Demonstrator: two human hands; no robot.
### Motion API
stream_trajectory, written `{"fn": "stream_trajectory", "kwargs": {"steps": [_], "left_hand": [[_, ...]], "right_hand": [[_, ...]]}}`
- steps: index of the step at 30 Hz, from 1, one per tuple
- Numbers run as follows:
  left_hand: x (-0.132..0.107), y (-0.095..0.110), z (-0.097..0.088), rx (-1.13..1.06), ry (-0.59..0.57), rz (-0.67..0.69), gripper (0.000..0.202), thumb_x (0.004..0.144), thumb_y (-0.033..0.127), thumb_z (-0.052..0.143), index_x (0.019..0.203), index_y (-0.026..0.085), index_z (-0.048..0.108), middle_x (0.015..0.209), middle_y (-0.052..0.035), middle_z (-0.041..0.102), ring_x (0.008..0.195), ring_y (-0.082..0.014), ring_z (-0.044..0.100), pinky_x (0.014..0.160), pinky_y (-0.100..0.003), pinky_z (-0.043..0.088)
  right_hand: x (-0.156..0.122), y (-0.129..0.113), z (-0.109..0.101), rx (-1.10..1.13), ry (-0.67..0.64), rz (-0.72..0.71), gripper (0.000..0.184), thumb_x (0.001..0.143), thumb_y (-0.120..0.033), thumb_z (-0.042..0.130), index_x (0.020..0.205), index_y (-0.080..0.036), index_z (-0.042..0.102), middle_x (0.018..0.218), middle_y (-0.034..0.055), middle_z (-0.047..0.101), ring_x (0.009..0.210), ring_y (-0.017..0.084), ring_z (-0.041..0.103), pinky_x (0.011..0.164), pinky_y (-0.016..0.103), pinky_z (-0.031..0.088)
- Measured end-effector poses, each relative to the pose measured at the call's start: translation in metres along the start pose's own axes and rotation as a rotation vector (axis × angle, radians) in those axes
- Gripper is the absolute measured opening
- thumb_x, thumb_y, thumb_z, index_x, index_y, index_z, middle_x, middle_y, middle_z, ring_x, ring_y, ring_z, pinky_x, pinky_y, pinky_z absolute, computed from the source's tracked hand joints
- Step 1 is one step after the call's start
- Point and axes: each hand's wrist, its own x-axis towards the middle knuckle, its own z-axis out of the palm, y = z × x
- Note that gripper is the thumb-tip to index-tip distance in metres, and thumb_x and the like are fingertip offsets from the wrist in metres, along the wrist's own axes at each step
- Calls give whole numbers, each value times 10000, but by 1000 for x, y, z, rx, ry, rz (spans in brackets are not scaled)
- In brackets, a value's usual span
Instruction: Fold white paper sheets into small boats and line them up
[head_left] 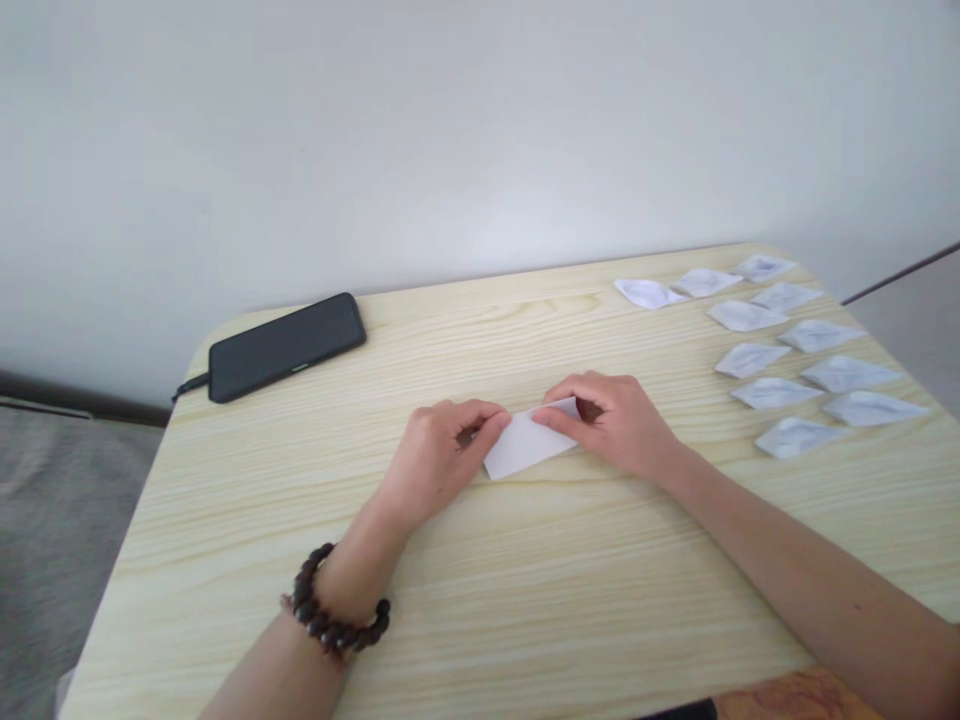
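Observation:
A small folded sheet of white paper [531, 447] is held between both hands just above the middle of the table. My left hand [448, 450] pinches its left upper edge between thumb and fingers. At the other end, my right hand [604, 420] grips the right upper corner, its thumb lying across the front face and its fingers behind. The back of the paper is hidden. Off to the right lie several folded white paper boats [797, 437], pointed at both ends, in loose rows.
A black phone [287, 347] with a cable [191, 385] plugged in lies at the table's back left. The pale wooden table [480, 600] meets a white wall [480, 140] behind. An orange-brown object [795, 697] and a black item [682, 711] show at the bottom edge.

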Motion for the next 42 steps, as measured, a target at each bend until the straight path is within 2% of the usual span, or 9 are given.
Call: {"fn": "stream_trajectory", "kwargs": {"steps": [3, 6, 11, 15, 19, 22, 28, 35, 42], "left_hand": [[1, -6, -3, 44, 45, -30, 254, 912, 332, 536, 881, 192, 745, 769, -16, 743, 657, -139, 627, 615, -241, 435], [2, -11, -7, 80, 67, -35, 241, 903, 351, 554, 877, 203, 741, 763, -9, 743, 658, -140, 631, 619, -241, 432], [3, -16, -8, 150, 91, -71, 263, 874, 435, 608, 827, 209, 733, 526, 34, 643, 494, -105, 559, 530, -220, 378], [3, -18, -6, 369, 143, 40, 274, 856, 453, 634, 774, 202, 706, 486, 48, 553, 492, -99, 498, 534, -220, 357], [2, -16, -1, 467, 161, 234, 267, 865, 413, 648, 1050, 230, 708, 743, -10, 627, 678, -141, 561, 670, -267, 422], [3, -16, 2, 483, 120, 330, 259, 902, 377, 609, 1118, 276, 710, 915, -58, 628, 833, -191, 546, 762, -328, 435], [6, -21, 0, 481, 159, 312, 239, 946, 265, 544, 1107, 278, 720, 954, -73, 626, 914, -216, 508, 819, -380, 432], [5, -20, 1, 418, 134, 293, 237, 938, 265, 553, 1113, 230, 709, 931, -71, 616, 895, -207, 519, 814, -373, 452], [5, -20, 1, 383, 124, 277, 231, 921, 247, 575, 1104, 215, 713, 915, -71, 608, 878, -209, 524, 796, -367, 457]], "right_hand": [[1, 1, -1, 60, 52, 130, 180, 840, -356, 684, 778, -188, 700, 638, -16, 679, 527, 104, 555, 523, 229, 402], [1, 0, -1, 75, 44, 118, 162, 887, -298, 622, 812, -193, 720, 761, 9, 742, 624, 128, 626, 588, 244, 448], [1, 0, -3, 79, 17, 83, 164, 899, -267, 603, 829, -193, 731, 808, 16, 761, 677, 139, 664, 606, 247, 471], [1, 2, -1, 68, 41, 111, 144, 883, -273, 624, 823, -198, 731, 785, 11, 754, 638, 131, 646, 585, 245, 462], [2, 1, 4, -15, 92, 115, 112, 851, -272, 667, 790, -193, 717, 706, -2, 719, 565, 114, 582, 570, 246, 441], [1, 1, 3, -40, 59, 43, 84, 848, -260, 677, 838, -187, 717, 707, 1, 692, 592, 116, 583, 586, 242, 461], [0, 10, -3, -39, -18, -219, 207, 930, -209, 559, 1056, -221, 724, 970, 55, 712, 823, 148, 661, 731, 269, 534], [0, 8, 1, -140, -24, -315, 225, 949, -238, 531, 1079, -229, 715, 958, 68, 702, 847, 171, 645, 773, 324, 538], [0, 8, -3, -175, -148, -356, 358, 946, -147, 473, 1275, -198, 605, 1067, 104, 642, 956, 197, 592, 851, 371, 508]]}}
